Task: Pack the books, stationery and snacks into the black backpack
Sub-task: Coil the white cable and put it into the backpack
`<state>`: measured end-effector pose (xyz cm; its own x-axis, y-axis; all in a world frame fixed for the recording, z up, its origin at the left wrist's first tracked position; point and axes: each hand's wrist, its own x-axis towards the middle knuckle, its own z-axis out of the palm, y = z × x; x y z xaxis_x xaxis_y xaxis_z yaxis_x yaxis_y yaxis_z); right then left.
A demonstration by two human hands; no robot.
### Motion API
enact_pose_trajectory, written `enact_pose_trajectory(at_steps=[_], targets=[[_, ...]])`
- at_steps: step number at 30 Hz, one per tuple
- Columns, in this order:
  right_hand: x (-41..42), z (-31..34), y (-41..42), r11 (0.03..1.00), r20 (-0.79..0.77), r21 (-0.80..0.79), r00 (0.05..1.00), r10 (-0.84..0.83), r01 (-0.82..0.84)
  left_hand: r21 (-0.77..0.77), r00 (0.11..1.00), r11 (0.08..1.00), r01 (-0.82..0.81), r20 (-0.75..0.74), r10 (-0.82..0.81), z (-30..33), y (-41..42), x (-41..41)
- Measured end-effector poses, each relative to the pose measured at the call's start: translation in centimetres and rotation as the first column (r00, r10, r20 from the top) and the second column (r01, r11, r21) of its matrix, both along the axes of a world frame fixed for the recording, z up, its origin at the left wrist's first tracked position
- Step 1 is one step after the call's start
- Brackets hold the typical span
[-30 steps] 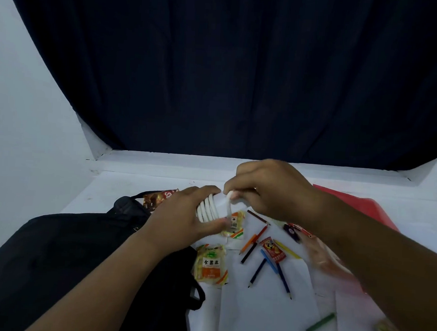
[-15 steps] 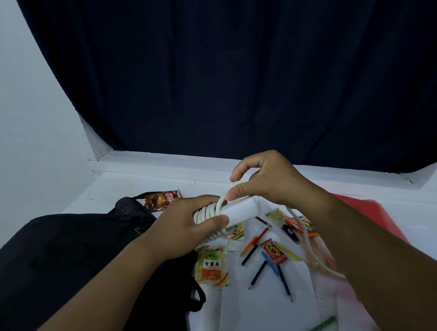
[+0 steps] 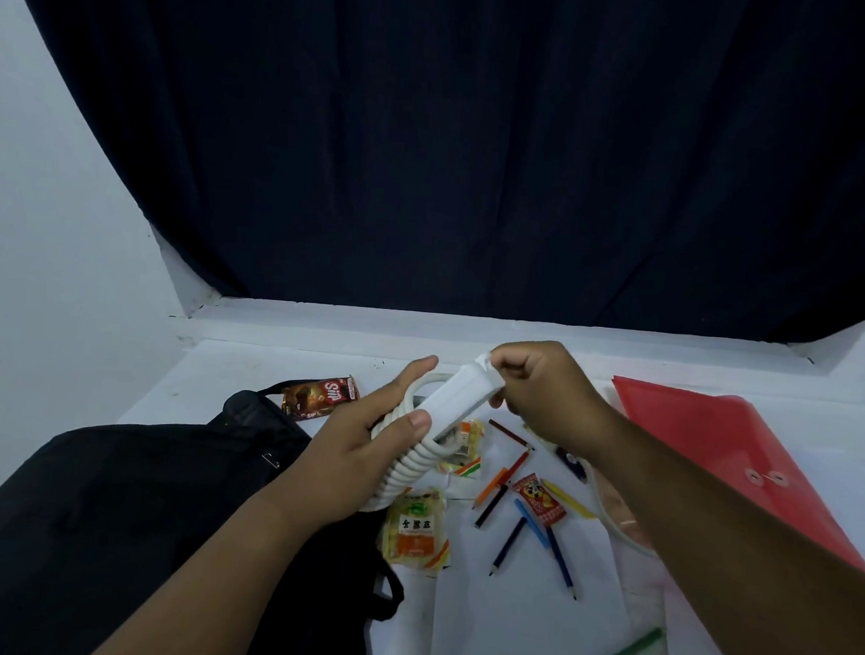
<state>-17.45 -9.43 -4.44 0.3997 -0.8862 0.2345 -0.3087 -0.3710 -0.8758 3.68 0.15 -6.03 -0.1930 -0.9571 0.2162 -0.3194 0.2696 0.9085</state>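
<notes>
Hands are meeting above the table [image 3: 246, 366], and we are noting both on one object. Left hand [image 3: 362, 454] is wrapping palm and thumb around a white power strip [image 3: 459, 402] where its white cord [image 3: 412, 460] is coiled in tight ribbed loops; fingers are extending behind the strip. Right hand [image 3: 538, 389] is pinching the strip's far end with curled fingertips, knuckles up. The strip is tilting, far end higher.

We are seeing a loose run of cord trailing under the right forearm toward the near right.

Backpack [image 3: 104, 525], black and soft-looking, is lying flat at the left, under the left forearm; whether it is unzipped, we cannot tell. A brown snack packet [image 3: 322, 396] is lying just beyond its top edge. Two yellow snack packs are lying below the hands: one [image 3: 415, 529] beside the backpack strap, one [image 3: 466, 451] partly hidden by the coil. A small red packet [image 3: 541, 501] is sitting among scattered coloured pencils [image 3: 509, 537]. A green crayon [image 3: 633, 648] is lying apart, nearer us. A red plastic folder [image 3: 717, 446], glossy and flat, is lying at the right, its near part covered by the right arm.

Dark curtain [image 3: 457, 141] is hanging behind the table.
</notes>
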Motion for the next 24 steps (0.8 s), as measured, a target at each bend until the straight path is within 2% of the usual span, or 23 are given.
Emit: enact_pose_trajectory(at_steps=[4,6,11,15,17,19,24], targets=[[0.8,-0.7,0.4,0.999,-0.018,0.022,0.999,0.048,-0.048,-0.115,0.997,0.990,-0.077,0.011,0.078,0.9,-0.9,-0.1],[0.8,-0.8,0.6,0.995,-0.043,0.033,0.995,0.091,-0.090,-0.126,0.990,0.982,-0.141,-0.047,0.136,1.1,-1.1,-0.2],[-0.9,-1.6,0.5,0.990,-0.274,0.036,0.951,0.144,-0.139,-0.003,0.934,0.954,-0.300,-0.205,0.293,0.6,-1.5,-0.4],[-3.4,-3.4,0.2,0.996,-0.328,0.054,0.940,0.088,-0.075,0.105,0.824,0.884,-0.455,-0.327,0.463,1.0,-2.0,-0.3],[-4.1,-3.3,0.3,0.999,-0.329,-0.015,0.944,0.023,-0.030,0.123,0.792,0.851,-0.510,-0.320,0.521,1.0,-2.3,-0.1],[-3.9,-2.2,0.7,0.992,-0.400,-0.125,0.916,-0.019,-0.034,0.101,0.806,0.846,-0.523,-0.264,0.530,0.8,-2.4,-0.1],[-2.5,2.0,2.5,0.918,-0.579,-0.351,0.813,-0.057,-0.186,-0.001,0.856,0.857,-0.515,0.050,0.514,0.1,-2.7,-0.1]])
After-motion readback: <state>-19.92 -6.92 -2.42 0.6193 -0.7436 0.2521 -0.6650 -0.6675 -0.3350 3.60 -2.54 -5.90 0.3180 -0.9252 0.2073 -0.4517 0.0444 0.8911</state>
